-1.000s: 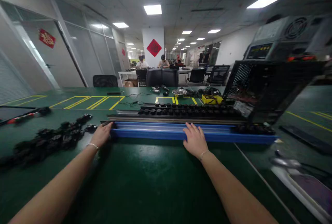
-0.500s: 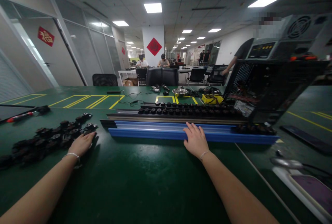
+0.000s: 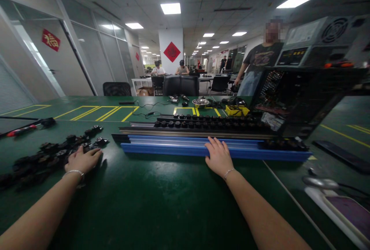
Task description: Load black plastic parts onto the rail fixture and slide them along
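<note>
My left hand (image 3: 83, 159) is at the right side of a loose pile of small black parts (image 3: 47, 159). Its visible fingers are stretched and apart; some fingertips are hidden among the parts, and I see nothing held. On the long blue channel-shaped rail (image 3: 167, 150) lies my right hand (image 3: 218, 156), open, with its fingers extended across the rail's upper edge. Several black parts (image 3: 286, 144) sit in a row in the rail's right end. Behind it are dark rails (image 3: 138, 130) lined with similar black parts (image 3: 196, 124).
An opened computer case (image 3: 306, 99) stands at right, a power supply (image 3: 318, 36) on top. Farther back are a metal bowl (image 3: 200, 103) and a yellow box (image 3: 237, 110). A phone (image 3: 343, 211) lies at lower right. A person (image 3: 260, 61) stands beyond the case.
My left hand has moved left, closer over the pile of black parts. My right hand stays on the blue rail. The person behind the computer case has come more into view.
</note>
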Demonstrator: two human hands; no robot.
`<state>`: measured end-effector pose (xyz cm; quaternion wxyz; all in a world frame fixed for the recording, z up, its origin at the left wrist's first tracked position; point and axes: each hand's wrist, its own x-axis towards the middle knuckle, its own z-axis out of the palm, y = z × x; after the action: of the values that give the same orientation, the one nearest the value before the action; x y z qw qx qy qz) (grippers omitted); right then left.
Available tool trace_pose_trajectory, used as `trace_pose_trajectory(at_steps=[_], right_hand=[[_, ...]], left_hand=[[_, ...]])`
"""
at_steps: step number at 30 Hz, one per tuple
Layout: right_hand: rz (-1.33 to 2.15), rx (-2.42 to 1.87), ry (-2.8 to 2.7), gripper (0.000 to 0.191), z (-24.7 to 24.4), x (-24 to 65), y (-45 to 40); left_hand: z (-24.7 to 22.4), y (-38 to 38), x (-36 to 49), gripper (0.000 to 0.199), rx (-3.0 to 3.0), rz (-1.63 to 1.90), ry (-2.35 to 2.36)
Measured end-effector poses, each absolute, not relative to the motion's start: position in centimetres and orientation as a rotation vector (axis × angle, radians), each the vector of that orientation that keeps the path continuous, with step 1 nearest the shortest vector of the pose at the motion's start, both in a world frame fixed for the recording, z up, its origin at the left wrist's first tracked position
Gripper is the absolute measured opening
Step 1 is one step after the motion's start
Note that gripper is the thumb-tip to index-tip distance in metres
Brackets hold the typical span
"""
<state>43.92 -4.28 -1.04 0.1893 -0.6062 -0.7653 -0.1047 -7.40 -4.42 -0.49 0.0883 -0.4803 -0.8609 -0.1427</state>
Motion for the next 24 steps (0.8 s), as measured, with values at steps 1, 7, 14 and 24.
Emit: trace_pose_trajectory(at_steps=[1, 7, 14, 24], right_hand=[[-0.297, -1.703, -2.15, 0.042, -1.0, 43.9, -4.3], [-0.291, -1.699, -2.142, 0.041, -1.0, 43.8, -4.3], [-0.213, -1.636, -2.112, 0.035, -0.5, 44.4, -4.4], [-0.436, -1.851, -1.375, 0.043, 0.1, 49.3, -3.1]], left_hand=[[-0.3, -4.3, -6.5, 0.047, -1.368, -0.429, -2.626], [0.8, -2.7, 1.5, 0.046, -1.73, -0.641, -2.218], [1.2, -2.3, 14.6, 0.051, -2.265, -0.533, -1.766], [-0.1, -2.6, 18.5, 0.051, -2.269, -0.447, -1.819]])
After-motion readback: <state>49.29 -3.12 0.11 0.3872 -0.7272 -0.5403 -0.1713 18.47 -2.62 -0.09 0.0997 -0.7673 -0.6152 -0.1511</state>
